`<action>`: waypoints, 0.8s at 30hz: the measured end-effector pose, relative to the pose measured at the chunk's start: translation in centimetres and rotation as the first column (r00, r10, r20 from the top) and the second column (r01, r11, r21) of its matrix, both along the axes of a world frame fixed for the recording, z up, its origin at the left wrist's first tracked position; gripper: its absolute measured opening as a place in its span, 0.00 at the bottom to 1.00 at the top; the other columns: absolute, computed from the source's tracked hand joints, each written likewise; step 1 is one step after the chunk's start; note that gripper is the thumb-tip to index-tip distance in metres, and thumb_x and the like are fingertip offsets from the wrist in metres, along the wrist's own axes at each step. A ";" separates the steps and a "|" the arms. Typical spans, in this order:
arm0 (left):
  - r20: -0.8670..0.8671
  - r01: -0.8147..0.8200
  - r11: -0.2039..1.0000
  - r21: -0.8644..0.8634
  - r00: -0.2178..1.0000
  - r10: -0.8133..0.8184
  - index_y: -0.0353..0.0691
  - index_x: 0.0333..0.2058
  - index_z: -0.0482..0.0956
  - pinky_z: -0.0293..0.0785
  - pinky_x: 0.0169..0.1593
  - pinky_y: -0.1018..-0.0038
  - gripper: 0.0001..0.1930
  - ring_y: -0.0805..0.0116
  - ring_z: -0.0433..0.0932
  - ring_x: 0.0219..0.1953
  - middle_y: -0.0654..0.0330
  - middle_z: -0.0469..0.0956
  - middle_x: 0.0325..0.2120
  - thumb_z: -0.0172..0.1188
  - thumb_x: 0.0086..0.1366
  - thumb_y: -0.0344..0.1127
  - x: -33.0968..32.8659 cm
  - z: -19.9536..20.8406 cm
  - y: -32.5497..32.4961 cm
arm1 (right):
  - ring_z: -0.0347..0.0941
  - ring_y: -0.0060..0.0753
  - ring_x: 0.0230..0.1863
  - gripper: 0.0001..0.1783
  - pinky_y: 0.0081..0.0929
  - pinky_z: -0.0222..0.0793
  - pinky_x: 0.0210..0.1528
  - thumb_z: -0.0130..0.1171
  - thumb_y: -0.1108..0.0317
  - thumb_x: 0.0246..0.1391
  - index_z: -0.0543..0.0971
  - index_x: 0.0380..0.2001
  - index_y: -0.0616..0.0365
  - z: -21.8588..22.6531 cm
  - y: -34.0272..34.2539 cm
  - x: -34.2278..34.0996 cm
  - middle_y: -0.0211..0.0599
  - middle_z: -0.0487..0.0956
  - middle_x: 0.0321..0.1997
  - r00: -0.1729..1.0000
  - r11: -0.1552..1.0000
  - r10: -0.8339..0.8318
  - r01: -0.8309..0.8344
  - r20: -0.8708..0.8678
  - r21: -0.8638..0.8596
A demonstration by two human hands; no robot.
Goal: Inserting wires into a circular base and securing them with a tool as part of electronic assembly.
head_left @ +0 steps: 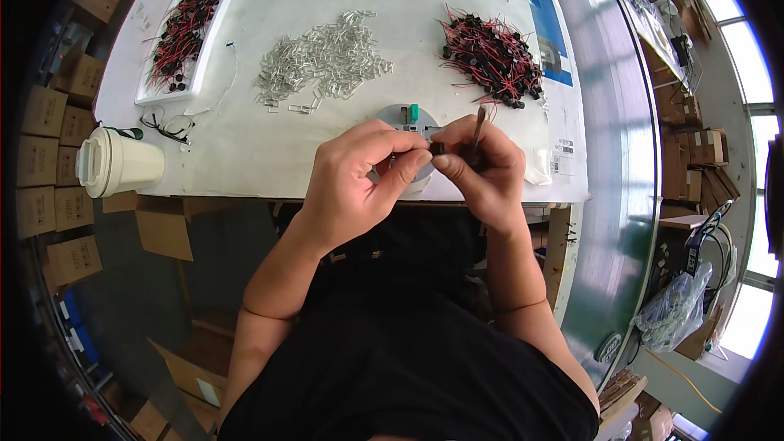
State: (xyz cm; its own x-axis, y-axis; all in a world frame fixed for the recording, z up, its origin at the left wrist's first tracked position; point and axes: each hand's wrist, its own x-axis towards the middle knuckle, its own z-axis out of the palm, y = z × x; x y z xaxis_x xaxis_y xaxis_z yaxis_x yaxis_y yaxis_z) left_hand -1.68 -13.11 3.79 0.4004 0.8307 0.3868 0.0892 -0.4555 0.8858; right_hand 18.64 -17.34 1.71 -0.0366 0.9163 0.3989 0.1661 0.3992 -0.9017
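Observation:
My hands meet over the near edge of the table. The thumb and forefinger of my left hand (359, 180) are pinched together; whatever sits between them is too small to make out. My right hand (490, 171) is closed on a small black part (438, 148) at its thumb and fingertips, right beside the left fingertips. A thin metal tool (480, 118) also sticks up from among the right fingers. Behind and partly under the hands is a round grey fixture (390, 113) with a green block (414, 112); my fingers hide much of it.
Wire-like metal clips (327, 61) lie heaped mid-table. A pile of black parts with red and black wires (490, 57) is at right. Similar parts fill a white tray (224, 12) at left. Glasses (175, 126) and a lidded cream cup (126, 162) stand near the left edge.

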 end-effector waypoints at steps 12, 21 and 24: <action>0.032 0.100 0.993 -0.054 0.995 -0.099 0.32 0.36 0.85 0.70 0.35 0.77 0.03 0.74 0.76 0.29 0.61 0.80 0.27 0.68 0.67 0.26 -0.2 0.2 0.7 | 0.72 0.17 0.28 0.13 0.17 0.66 0.25 0.73 0.78 0.58 0.81 0.43 0.67 -1.4 -0.4 -0.1 0.39 0.82 0.40 0.950 0.996 0.041 -0.063 -0.308 -0.060; -0.028 0.170 0.974 -0.152 0.984 -0.176 0.34 0.33 0.85 0.75 0.42 0.71 0.06 0.67 0.78 0.35 0.59 0.81 0.30 0.70 0.65 0.31 -0.2 -0.4 1.6 | 0.77 0.27 0.39 0.11 0.27 0.74 0.41 0.70 0.80 0.58 0.81 0.43 0.65 0.1 -1.1 0.0 0.36 0.81 0.40 0.997 0.981 -0.011 -0.004 -0.078 -0.193; -0.118 0.105 0.991 -0.077 0.986 -0.113 0.36 0.33 0.85 0.75 0.49 0.66 0.07 0.61 0.78 0.42 0.57 0.82 0.36 0.70 0.64 0.34 -0.1 -1.4 1.7 | 0.77 0.29 0.37 0.12 0.27 0.74 0.40 0.69 0.81 0.57 0.81 0.44 0.64 -0.1 -0.6 0.2 0.37 0.81 0.43 0.999 0.989 -0.033 0.034 0.008 -0.143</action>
